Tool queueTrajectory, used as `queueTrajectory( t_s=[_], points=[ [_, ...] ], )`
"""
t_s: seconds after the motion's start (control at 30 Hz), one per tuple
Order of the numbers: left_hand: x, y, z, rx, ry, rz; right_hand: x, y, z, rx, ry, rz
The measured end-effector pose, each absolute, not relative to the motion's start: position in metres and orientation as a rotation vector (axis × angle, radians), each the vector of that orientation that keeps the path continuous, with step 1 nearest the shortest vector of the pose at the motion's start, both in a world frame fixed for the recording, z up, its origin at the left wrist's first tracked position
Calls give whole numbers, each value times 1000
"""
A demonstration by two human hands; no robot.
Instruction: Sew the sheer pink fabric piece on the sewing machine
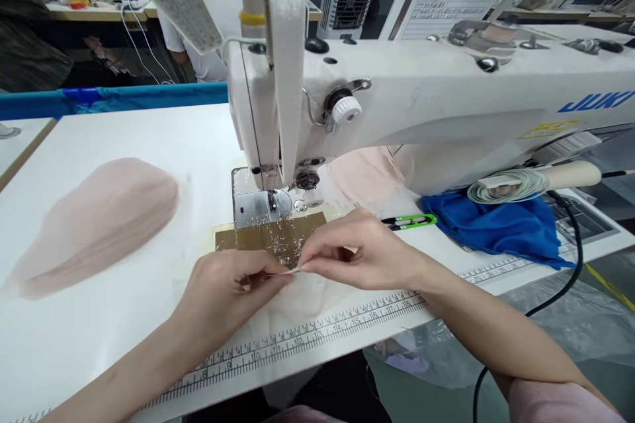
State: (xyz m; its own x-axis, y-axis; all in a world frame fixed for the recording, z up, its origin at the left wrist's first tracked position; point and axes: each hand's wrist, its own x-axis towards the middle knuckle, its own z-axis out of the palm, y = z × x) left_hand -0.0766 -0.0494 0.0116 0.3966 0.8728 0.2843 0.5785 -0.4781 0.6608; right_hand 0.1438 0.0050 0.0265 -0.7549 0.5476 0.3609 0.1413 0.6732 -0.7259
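Note:
Just in front of the sewing machine (268, 99), my left hand (231, 291) and my right hand (364, 251) pinch a thin strip of pale sheer fabric (292, 271) between thumbs and forefingers, fingertips close together. The fabric's lower part seems to hang over the table edge side, pale against the white top. Behind the fingertips lies a brown plate (248, 238) with loose thread bits on it. The needle and presser foot (272, 201) stand beyond, apart from both hands.
Sheer pink fabric pieces (109, 218) lie at the left. More pale pink fabric (367, 175) sits under the machine arm. Green thread snips (411, 221), blue cloth (496, 225) and a coiled cord (510, 185) are at the right. A ruler strip (307, 337) follows the front edge.

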Motion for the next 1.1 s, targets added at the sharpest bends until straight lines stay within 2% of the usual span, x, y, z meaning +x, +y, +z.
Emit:
queueTrajectory(
  t_s=[0.07, 0.13, 0.27, 0.4, 0.6, 0.77, 0.9, 1.1],
  points=[
    [-75, -49, 11, 2030, 1195, 713, 145, 6, 35, -742, -2320, 1285],
    [-75, -48, 5, 2077, 1223, 674, 142, 8, 37, -906, -2316, 1379],
    [-75, -41, -11, 2557, 1428, 787, 129, 13, 19, -1064, -2386, 934],
    [-78, -35, -17, 2797, 1571, 798, 118, 20, -3, -1099, -2470, 479],
    [-80, -35, -14, 3118, 1362, 823, 113, 29, -16, -1142, -2518, 153],
    [-78, -38, -14, 3127, 1328, 733, 117, 26, -16, -1043, -2570, -205],
    [-79, -33, -17, 3083, 1381, 756, 120, 18, -16, -862, -2473, -291],
    [-80, -30, -18, 3097, 1466, 697, 121, 16, -22, -941, -2552, -312]
  ],
)
